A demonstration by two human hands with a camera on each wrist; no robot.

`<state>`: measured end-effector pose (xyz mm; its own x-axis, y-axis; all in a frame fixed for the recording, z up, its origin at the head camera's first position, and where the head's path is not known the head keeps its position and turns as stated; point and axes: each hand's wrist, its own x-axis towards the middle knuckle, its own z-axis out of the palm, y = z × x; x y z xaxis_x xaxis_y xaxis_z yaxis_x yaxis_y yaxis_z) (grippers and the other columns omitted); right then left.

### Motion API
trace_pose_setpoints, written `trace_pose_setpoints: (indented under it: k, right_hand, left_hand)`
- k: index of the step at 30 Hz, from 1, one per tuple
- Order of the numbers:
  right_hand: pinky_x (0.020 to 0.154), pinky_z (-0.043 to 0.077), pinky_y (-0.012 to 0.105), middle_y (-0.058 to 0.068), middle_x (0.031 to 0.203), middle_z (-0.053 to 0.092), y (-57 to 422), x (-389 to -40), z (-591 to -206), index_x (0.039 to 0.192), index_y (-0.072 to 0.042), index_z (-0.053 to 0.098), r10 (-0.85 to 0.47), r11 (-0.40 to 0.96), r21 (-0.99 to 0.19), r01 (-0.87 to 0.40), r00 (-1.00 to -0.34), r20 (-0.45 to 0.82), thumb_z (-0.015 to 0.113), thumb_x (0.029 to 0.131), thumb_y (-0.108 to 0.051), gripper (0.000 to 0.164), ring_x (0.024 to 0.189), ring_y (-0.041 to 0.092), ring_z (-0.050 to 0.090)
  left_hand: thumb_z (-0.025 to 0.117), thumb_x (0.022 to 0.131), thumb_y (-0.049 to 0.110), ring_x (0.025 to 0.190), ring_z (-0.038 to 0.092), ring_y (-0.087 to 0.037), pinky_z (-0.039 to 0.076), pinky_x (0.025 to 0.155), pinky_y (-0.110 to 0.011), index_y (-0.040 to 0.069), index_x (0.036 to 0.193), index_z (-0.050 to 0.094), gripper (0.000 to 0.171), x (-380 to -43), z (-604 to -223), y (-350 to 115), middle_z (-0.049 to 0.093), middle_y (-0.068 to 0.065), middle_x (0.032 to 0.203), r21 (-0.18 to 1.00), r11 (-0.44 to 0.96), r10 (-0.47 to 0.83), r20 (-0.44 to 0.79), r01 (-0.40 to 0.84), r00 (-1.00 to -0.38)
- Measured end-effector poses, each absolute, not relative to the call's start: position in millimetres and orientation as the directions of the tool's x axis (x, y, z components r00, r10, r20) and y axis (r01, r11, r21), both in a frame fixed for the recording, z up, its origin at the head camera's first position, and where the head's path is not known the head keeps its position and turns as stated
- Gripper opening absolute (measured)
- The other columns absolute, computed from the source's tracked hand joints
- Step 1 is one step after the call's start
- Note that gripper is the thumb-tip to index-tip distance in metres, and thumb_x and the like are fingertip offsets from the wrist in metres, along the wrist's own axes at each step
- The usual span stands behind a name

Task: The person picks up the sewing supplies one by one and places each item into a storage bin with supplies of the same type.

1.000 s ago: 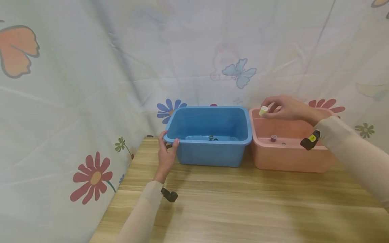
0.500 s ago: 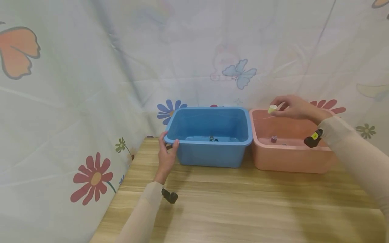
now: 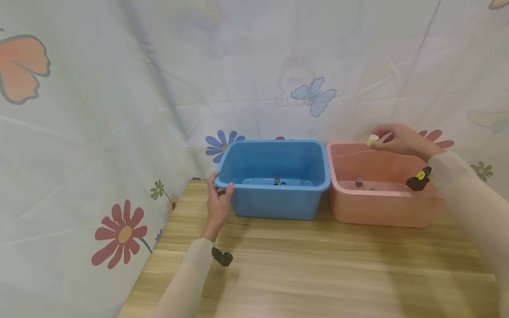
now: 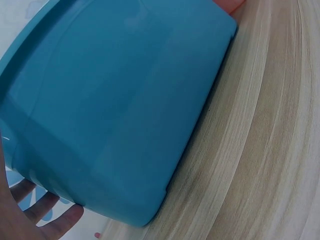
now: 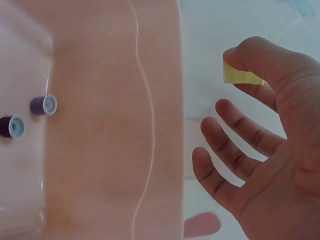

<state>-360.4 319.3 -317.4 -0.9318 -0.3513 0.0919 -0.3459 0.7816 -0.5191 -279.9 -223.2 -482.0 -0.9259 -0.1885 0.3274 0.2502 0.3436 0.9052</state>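
Observation:
My right hand (image 3: 403, 140) pinches a small yellow thread spool (image 3: 373, 140) between thumb and forefinger, above the back of the pink plastic bin (image 3: 381, 207). The other fingers spread away from the spool in the right wrist view. Two dark purple spools (image 5: 43, 105) with pale ends lie on the pink bin's floor. My left hand (image 3: 218, 205) grips the front left corner of the blue plastic bin (image 3: 278, 201), thumb at the front rim and fingers round the side. Several small dark spools (image 3: 277, 180) lie inside the blue bin, partly hidden by its front rim.
Both bins stand side by side at the back of a wood-grain table (image 3: 278, 265), the blue one on the left. A white curtain (image 3: 246, 66) printed with flowers and butterflies hangs close behind them and along the left side.
My right hand has moved to the right along the pink bin's back edge, carrying the yellow spool. The left hand and both bins have stayed in place.

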Motion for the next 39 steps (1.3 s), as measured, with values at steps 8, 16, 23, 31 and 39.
trace_pose_setpoints:
  k: [8,16,23,31,39]
  right_hand:
    - [0.089,0.05,0.045,0.015,0.125,0.065,345,-360,-327,0.138,-0.012,0.058,-0.322,0.791,-0.531,-0.302,-0.945,0.058,0.074,0.096,-0.036,0.051,0.113,0.035,0.065]
    - [0.074,0.051,0.021,0.019,0.121,0.066,357,-364,-332,0.125,-0.004,0.063,-0.322,0.785,-0.534,-0.313,-0.943,0.079,0.077,0.095,-0.028,0.042,0.115,0.044,0.063]
    - [0.078,0.051,0.029,0.022,0.122,0.066,359,-364,-333,0.121,-0.002,0.065,-0.325,0.809,-0.496,-0.316,-0.943,0.07,0.075,0.095,-0.03,0.04,0.117,0.046,0.061]
    - [0.08,0.053,0.039,0.026,0.126,0.063,362,-363,-335,0.124,-0.002,0.062,-0.327,0.815,-0.491,-0.307,-0.944,0.048,0.072,0.098,-0.033,0.042,0.117,0.048,0.06]
    - [0.096,0.048,0.063,0.033,0.137,0.054,365,-364,-339,0.149,-0.006,0.043,-0.326,0.802,-0.521,-0.292,-0.945,0.027,0.072,0.097,-0.038,0.068,0.125,0.051,0.053]
  left_hand:
    - [0.061,0.101,0.052,0.117,0.058,-0.038,0.05,0.094,-0.052,0.039,0.153,0.028,0.063,-280,-483,-223,0.049,-0.015,0.148,0.9,0.346,-0.19,0.343,0.265,-0.92]
    - [0.061,0.1,0.051,0.117,0.058,-0.04,0.051,0.092,-0.052,0.04,0.152,0.028,0.063,-279,-484,-223,0.049,-0.015,0.148,0.898,0.35,-0.199,0.348,0.265,-0.916]
    - [0.061,0.1,0.052,0.117,0.058,-0.039,0.051,0.092,-0.052,0.039,0.152,0.029,0.063,-280,-485,-224,0.05,-0.014,0.146,0.9,0.343,-0.196,0.348,0.268,-0.917]
    - [0.062,0.1,0.049,0.116,0.058,-0.04,0.051,0.091,-0.051,0.039,0.152,0.029,0.063,-280,-485,-223,0.051,-0.014,0.146,0.898,0.332,-0.192,0.366,0.29,-0.911]
    - [0.062,0.1,0.049,0.116,0.058,-0.04,0.05,0.092,-0.052,0.037,0.153,0.029,0.063,-281,-484,-223,0.052,-0.016,0.144,0.897,0.325,-0.185,0.37,0.299,-0.91]
